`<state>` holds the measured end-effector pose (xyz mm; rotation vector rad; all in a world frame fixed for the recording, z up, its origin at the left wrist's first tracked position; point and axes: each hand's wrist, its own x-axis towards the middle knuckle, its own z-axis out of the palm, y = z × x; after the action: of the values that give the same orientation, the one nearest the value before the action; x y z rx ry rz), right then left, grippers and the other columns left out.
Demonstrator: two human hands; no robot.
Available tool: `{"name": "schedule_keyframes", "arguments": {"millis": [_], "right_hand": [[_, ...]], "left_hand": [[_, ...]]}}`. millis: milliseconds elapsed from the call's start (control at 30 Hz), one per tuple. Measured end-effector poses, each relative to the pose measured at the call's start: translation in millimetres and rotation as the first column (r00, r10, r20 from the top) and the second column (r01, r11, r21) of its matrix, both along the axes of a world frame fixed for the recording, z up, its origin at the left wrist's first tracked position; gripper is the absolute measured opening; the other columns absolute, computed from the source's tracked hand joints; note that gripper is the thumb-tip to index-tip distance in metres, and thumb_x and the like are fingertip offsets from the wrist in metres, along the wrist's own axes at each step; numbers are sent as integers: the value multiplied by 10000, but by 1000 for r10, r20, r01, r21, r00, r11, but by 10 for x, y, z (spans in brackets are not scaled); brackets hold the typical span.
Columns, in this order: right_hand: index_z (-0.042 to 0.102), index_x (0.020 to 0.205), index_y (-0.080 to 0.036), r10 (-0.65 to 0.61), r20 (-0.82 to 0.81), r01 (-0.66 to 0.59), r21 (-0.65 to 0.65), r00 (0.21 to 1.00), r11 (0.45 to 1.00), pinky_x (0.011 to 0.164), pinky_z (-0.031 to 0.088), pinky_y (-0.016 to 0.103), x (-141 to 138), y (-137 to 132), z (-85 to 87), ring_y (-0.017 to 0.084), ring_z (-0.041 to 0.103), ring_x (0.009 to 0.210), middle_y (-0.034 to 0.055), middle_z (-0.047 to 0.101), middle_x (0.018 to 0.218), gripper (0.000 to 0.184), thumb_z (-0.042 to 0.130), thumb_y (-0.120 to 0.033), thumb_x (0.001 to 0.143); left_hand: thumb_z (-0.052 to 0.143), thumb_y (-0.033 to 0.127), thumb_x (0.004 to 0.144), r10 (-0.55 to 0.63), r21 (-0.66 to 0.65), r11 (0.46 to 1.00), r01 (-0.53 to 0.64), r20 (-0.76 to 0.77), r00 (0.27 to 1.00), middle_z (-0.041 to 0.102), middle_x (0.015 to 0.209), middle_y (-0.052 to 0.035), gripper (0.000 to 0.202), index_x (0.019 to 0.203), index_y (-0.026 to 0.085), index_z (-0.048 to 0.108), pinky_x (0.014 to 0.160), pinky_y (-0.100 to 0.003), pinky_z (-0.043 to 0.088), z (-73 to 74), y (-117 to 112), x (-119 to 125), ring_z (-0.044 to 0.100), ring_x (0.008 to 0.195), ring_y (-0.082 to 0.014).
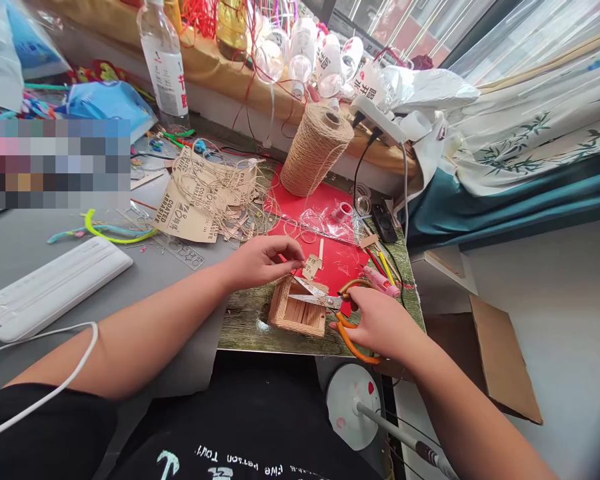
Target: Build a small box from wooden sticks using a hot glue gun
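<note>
Orange-handled scissors [337, 303] are in my right hand [380, 320], with its fingers through the handle loops. Their blades are spread apart and point left over a small box [300, 325]. The box looks wrapped in brown twine, and its top is uncovered. Just above its far left corner, my left hand [267, 261] is closed in a pinch at the blade tips; whatever is between its fingertips is too fine to make out. Right beyond these fingertips lies a small torn piece of printed brown paper [312, 265]. A large spool of twine [317, 150] stands farther back.
Loose twine tangles over sandpaper sheets [187, 207] at the back left. A red sheet [347, 263] lies under scraps and pens. On the left is a white power strip-like device [55, 290] with a cable. A clear bottle [164, 73] stands behind; a cardboard box [505, 360] is at right.
</note>
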<state>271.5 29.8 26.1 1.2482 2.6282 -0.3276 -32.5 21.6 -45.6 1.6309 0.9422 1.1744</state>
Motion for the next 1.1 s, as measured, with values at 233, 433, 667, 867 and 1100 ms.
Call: {"name": "schedule_keyframes", "arguments": {"millis": [233,433,667,867,1100], "right_hand": [[599,889,-226,38,-11,-38,57,999,998,716,493,388,-60,82,-7,283,691,851,80,746,925,291,701,-499,878],[596,832,-232,56,-52,-50,106,997,993,692,465,363,-81,111,-79,260,683,817,73,744,888,271,715,-474,853],[602,867,-238,90,-33,-85,127,995,988,704,463,366,-73,122,-140,270,700,828,76,757,900,236,709,-448,860],[625,872,-239,105,-19,-101,159,994,982,792,503,404,-50,148,-163,280,721,836,70,772,892,186,712,-401,850],[625,870,-243,120,2,-118,197,993,973,810,496,419,-31,138,-177,280,713,792,63,761,855,173,711,-392,857]], "left_hand": [[710,343,958,-51,-86,994,63,131,990,751,956,-58,189,1048,178,688,759,-279,634,-75,25,0,726,861,-140],[717,328,951,-46,-109,992,64,162,986,747,924,-44,174,1035,179,683,771,-285,643,-85,29,17,736,857,-140],[710,321,957,-55,-88,994,68,143,988,752,946,-50,162,1035,180,687,742,-269,618,-92,30,21,729,873,-139],[708,345,957,-42,-72,996,51,122,992,742,943,-44,178,1037,187,690,753,-281,614,-100,31,21,718,855,-137],[704,353,962,-55,-75,995,64,112,992,752,954,-51,181,1040,191,684,766,-295,620,-99,27,14,734,885,-152]]}}
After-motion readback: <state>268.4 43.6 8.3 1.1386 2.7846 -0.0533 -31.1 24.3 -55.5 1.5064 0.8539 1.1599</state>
